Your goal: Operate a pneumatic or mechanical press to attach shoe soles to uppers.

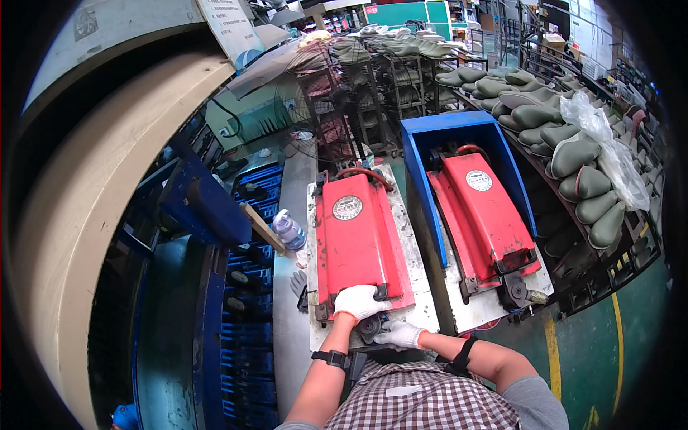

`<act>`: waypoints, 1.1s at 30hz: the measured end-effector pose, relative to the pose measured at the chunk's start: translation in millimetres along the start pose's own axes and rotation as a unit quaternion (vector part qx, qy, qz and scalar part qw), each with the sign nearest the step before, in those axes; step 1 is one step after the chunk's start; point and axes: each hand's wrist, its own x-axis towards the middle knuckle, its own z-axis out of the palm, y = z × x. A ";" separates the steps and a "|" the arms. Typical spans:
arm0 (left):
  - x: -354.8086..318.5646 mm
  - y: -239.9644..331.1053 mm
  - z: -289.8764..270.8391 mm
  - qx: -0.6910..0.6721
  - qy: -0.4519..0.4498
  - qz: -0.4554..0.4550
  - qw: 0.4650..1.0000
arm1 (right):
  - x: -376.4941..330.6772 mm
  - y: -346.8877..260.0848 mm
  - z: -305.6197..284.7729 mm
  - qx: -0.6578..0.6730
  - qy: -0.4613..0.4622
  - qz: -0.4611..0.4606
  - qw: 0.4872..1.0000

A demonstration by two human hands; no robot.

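Note:
In front of me is a red metal machine cover (352, 247) on a pale, worn base plate (423, 301). My left hand (360, 302), in a white knitted glove, lies flat on its near end, fingers stretched to the right. Just below, a round black hub (369, 327) sticks out of the machine's near end. My right hand (400, 334), gloved too, is closed beside that hub, apparently round its handle, which the glove hides. On the right, a similar red machine (481, 208) has a matching hub with a short grip (534, 296).
A blue metal hood (459, 123) encloses the right machine. Grey-green shoe-shaped pieces (577, 154) cover a rack at the right, partly under clear plastic. A bottle (289, 231) and a grey glove (298, 283) lie on the metal table at left, beside blue slotted racks (247, 358).

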 end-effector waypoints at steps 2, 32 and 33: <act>0.3 -2.1 -0.3 -0.003 -0.003 -0.001 1.000 | -0.9 1.4 17.1 0.046 0.001 0.025 0.999; -31.5 4.7 -41.2 -0.001 0.123 0.079 0.989 | -26.8 -58.8 14.6 -0.105 -0.188 -0.014 0.976; -36.6 8.1 -55.2 -0.002 0.155 0.092 0.984 | -29.0 -63.4 9.1 -0.085 -0.175 -0.034 0.980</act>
